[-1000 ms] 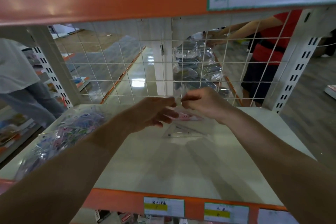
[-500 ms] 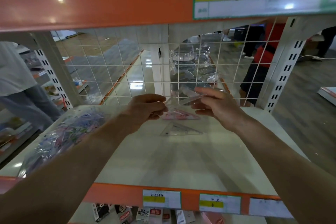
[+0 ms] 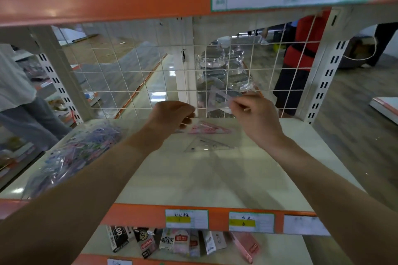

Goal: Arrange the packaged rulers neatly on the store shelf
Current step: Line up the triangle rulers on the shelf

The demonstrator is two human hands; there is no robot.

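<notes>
Right hand (image 3: 256, 118): pinches packaged ruler (image 3: 219, 99), lifted before grid (image 3: 129, 82)
Left hand (image 3: 172, 116): fingers curled, grasp unclear
Shelf (image 3: 193, 178): pink ruler (image 3: 209, 129) and clear ruler (image 3: 207, 145) lie flat below the hands
Bag (image 3: 71, 155): shelf's left

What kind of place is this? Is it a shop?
Most likely a shop, probably its stationery aisle. The shelf has price labels on its orange edge, packaged rulers lie on it, and more boxed goods stand underneath.
</notes>
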